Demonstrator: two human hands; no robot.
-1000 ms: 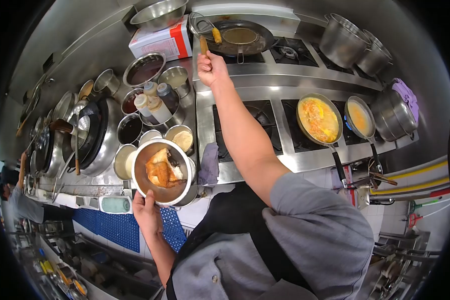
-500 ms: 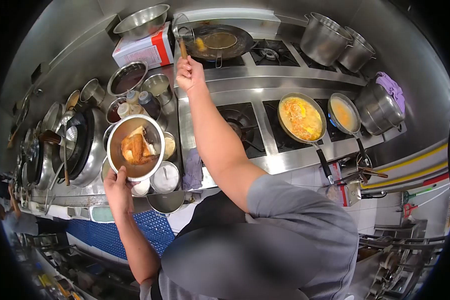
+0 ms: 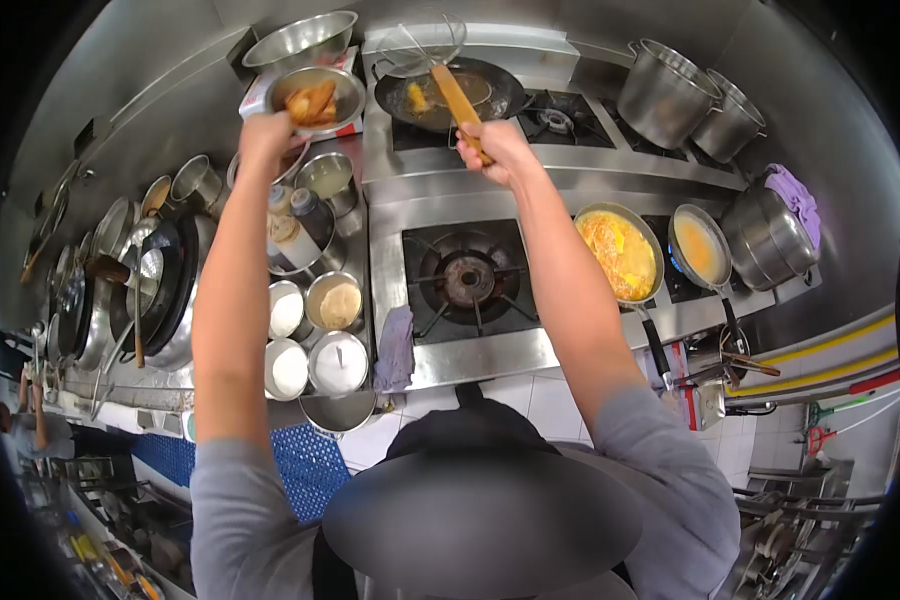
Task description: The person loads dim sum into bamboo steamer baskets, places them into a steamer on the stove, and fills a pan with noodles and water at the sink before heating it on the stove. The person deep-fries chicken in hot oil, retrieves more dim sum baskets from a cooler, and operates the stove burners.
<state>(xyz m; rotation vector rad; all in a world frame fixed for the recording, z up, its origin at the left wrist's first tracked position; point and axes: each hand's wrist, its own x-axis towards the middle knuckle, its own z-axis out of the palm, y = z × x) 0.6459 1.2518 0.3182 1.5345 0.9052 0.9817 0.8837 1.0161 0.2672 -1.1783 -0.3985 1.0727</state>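
Observation:
My left hand (image 3: 267, 140) grips the rim of a steel bowl (image 3: 355, 96), lifted over the back left counter. Browned pieces of what looks like fried chicken (image 3: 312, 102) sit in the bowl, which is tilted. My right hand (image 3: 498, 150) is closed around the wooden handle of a wire strainer (image 3: 457, 97). Its mesh hangs above the far edge of a dark wok (image 3: 510, 90) at the back of the stove. Inside the wok are dark liquid and a yellow bit of food (image 3: 417, 97); part of a round mesh shows there too.
To the right, pans of yellow-orange food (image 3: 620, 255) and cloudy liquid (image 3: 700, 248) sit on burners. Tall steel pots (image 3: 667, 95) stand behind them. Below my arms is a bare burner (image 3: 470, 280). Seasoning containers (image 3: 338, 362) and squeeze bottles (image 3: 292, 243) line the left counter; a purple cloth (image 3: 395, 350) hangs nearby.
My left hand has carried the bowl away from me, to the box at the back, and tipped it. My right hand has moved right, swinging the strainer over the wok's far side.

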